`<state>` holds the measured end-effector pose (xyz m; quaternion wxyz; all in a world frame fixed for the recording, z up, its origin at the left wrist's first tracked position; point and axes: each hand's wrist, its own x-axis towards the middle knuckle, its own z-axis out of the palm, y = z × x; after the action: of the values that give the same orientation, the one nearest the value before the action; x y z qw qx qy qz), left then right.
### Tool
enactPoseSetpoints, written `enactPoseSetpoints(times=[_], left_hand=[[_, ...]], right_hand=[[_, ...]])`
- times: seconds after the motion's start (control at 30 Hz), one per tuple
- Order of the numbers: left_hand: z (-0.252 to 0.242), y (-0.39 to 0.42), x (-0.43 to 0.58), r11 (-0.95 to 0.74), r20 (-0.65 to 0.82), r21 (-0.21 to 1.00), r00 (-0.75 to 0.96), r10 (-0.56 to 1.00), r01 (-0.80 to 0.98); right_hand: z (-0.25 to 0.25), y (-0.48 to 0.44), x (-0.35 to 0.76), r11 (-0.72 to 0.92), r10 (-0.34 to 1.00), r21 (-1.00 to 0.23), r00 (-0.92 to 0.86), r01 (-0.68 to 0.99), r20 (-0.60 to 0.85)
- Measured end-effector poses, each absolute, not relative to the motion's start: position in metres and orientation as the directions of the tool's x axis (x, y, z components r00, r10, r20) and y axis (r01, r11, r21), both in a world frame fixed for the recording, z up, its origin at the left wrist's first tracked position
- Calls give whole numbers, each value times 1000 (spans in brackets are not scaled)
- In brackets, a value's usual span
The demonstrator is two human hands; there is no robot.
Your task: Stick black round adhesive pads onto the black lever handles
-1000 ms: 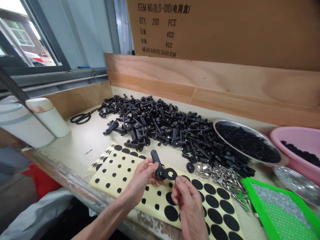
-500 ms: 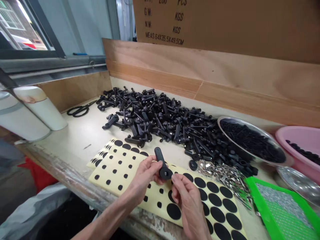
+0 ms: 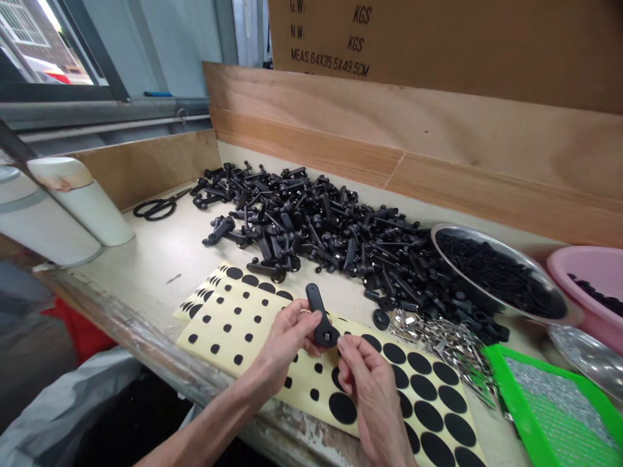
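Observation:
A black plastic handle piece [image 3: 316,303] with a round end and a small metal bit in its hole is gripped by my left hand [image 3: 288,337]. Thumb and index finger of my right hand [image 3: 366,379] are pinched together at the rim of that round end; whatever lies between the fingertips is too small to make out. Beneath both hands lies a cream sticker sheet [image 3: 233,337] with small black dots on its left part and large black discs on its right part.
Behind lies a heap of black parts [image 3: 292,220]. Rightward are metal clips [image 3: 448,344], a steel bowl [image 3: 501,272], a pink basin [image 3: 594,266] and a green tray [image 3: 516,383]. Scissors [image 3: 158,206] and white bottles [image 3: 80,201] stand or lie at left.
The view has shifted slightly, so the scene sits a little further right and mostly higher. Both hands keep nearly the same pose around the black piece.

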<state>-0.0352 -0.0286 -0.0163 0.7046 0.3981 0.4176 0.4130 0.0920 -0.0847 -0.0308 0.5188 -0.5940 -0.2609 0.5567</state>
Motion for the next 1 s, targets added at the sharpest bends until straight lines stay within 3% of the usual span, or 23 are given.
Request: enactPoseSetpoints(times=[0.37,1.0], left_hand=[[-18,-29,-36,329,-248,908,302,921,-258],[-17,-31,-37,314,-212,897,322,923,-311]], right_hand=[[-35,-85,91,-293,896,-928,274,-230,-350],[-41,-83,92,-172,925,-985,342,-20,-169]])
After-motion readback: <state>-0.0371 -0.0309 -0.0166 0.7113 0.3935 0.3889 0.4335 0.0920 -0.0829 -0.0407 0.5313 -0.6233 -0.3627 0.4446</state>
